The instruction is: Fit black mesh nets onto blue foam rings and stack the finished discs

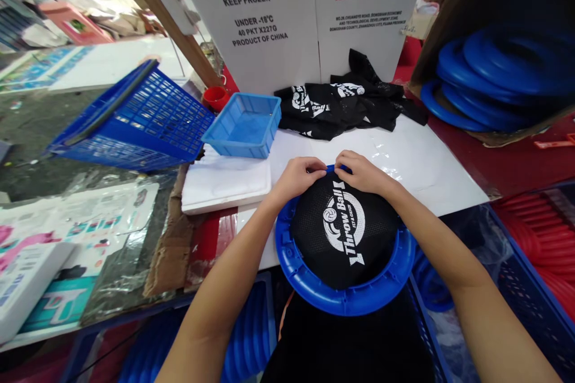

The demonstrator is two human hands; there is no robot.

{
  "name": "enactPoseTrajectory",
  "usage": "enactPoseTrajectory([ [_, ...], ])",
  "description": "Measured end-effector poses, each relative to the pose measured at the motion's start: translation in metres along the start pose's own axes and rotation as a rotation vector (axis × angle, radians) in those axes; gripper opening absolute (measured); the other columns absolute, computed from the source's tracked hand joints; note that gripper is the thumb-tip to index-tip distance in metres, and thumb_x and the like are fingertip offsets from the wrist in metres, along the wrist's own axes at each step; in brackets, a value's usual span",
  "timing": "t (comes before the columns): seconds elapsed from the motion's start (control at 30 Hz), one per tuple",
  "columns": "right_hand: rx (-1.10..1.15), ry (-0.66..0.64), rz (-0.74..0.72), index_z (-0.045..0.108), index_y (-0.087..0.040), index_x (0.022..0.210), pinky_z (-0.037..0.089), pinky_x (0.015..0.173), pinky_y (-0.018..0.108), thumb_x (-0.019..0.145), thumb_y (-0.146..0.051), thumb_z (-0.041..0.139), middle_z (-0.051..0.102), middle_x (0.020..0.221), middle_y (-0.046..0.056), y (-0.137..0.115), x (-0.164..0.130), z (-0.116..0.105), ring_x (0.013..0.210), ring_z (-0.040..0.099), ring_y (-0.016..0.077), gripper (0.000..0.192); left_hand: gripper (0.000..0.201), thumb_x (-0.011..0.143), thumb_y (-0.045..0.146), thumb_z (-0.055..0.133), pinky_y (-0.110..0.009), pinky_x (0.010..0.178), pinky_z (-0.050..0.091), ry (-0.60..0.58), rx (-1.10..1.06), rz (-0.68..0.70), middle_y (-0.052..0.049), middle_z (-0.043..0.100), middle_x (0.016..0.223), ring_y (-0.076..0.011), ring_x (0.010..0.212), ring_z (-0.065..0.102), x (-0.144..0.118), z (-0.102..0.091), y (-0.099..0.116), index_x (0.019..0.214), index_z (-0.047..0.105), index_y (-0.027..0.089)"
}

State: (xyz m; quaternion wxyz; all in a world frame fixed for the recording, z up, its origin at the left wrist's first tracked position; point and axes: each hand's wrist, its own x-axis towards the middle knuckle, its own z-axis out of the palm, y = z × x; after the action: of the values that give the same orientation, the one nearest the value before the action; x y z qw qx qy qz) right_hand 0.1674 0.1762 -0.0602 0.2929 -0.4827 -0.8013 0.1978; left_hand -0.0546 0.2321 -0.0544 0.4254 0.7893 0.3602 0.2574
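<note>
A blue plastic ring (345, 302) lies half on the white board, its near side overhanging toward my body. Black mesh fabric (309, 233) printed "Throw Ball" spans the inside of the ring. At the ring's far rim, my left hand (302, 176) pinches the edge with thumb and fingers. Close beside it, my right hand (359, 172) also grips the far edge, fingertips bent over fabric and rim. Whether both hold fabric, plastic or the two together is partly hidden. Beyond my hands rests a heap of black printed fabric pieces (341, 108).
A light-blue tray (265, 146) sits left on a white foam slab (224, 182), near a tilted blue basket (148, 114). White cartons (269, 60) stand behind. An open box with blue rings (489, 78) is at right; red rings (534, 239) fill a crate below.
</note>
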Motion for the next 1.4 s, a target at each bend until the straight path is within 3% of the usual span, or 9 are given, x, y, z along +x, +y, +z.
enactPoseTrajectory([
  [0.37, -0.028, 0.009, -0.01, 0.059, -0.021, 0.085, 0.049, 0.091, 0.038, 0.095, -0.021, 0.056, 0.064, 0.092, 0.006, -0.002, 0.001, -0.001, 0.091, 0.058, 0.022, 0.01, 0.016, 0.076, 0.024, 0.071, -0.035, 0.087, 0.059, -0.042, -0.084, -0.039, -0.006, 0.082, 0.088, -0.0218, 0.086, 0.073, 0.004, -0.002, -0.004, 0.085, 0.081, 0.017],
  [1.0, -0.042, 0.004, 0.022, 0.06, -0.021, 0.082, 0.048, 0.088, 0.036, 0.088, -0.017, 0.058, 0.065, 0.089, 0.006, -0.003, 0.003, -0.002, 0.087, 0.059, 0.0215, 0.008, 0.016, 0.081, 0.013, 0.066, -0.032, 0.083, 0.056, 0.02, 0.102, -0.009, -0.003, 0.08, 0.088, -0.0193, 0.083, 0.071, 0.002, 0.007, 0.004, 0.087, 0.079, 0.018],
  [1.1, -0.083, 0.014, 0.028, 0.059, -0.022, 0.083, 0.049, 0.089, 0.037, 0.089, -0.017, 0.057, 0.065, 0.088, 0.006, 0.001, 0.001, -0.005, 0.087, 0.058, 0.0226, 0.008, 0.012, 0.089, 0.018, 0.066, -0.033, 0.085, 0.056, 0.053, 0.117, 0.064, -0.005, 0.079, 0.095, -0.02, 0.087, 0.071, -0.005, 0.005, 0.008, 0.092, 0.077, 0.018],
  [1.23, -0.226, 0.131, 0.147, 0.054, -0.023, 0.078, 0.049, 0.089, 0.04, 0.091, -0.017, 0.056, 0.064, 0.085, 0.007, 0.016, -0.005, -0.016, 0.088, 0.058, 0.0251, 0.015, 0.007, 0.094, 0.025, 0.07, -0.041, 0.103, 0.053, 0.108, 0.231, 0.215, -0.008, 0.075, 0.11, -0.0248, 0.109, 0.068, -0.011, -0.002, 0.008, 0.096, 0.075, 0.02],
  [1.4, -0.364, 0.068, 0.245, 0.06, -0.021, 0.078, 0.05, 0.086, 0.04, 0.091, -0.013, 0.056, 0.064, 0.084, 0.009, 0.024, -0.007, -0.039, 0.086, 0.058, 0.0256, 0.016, 0.022, 0.093, 0.028, 0.075, -0.048, 0.109, 0.05, -0.033, 0.471, 0.196, -0.015, 0.071, 0.124, -0.0319, 0.118, 0.065, -0.009, -0.002, -0.001, 0.11, 0.075, 0.015],
])
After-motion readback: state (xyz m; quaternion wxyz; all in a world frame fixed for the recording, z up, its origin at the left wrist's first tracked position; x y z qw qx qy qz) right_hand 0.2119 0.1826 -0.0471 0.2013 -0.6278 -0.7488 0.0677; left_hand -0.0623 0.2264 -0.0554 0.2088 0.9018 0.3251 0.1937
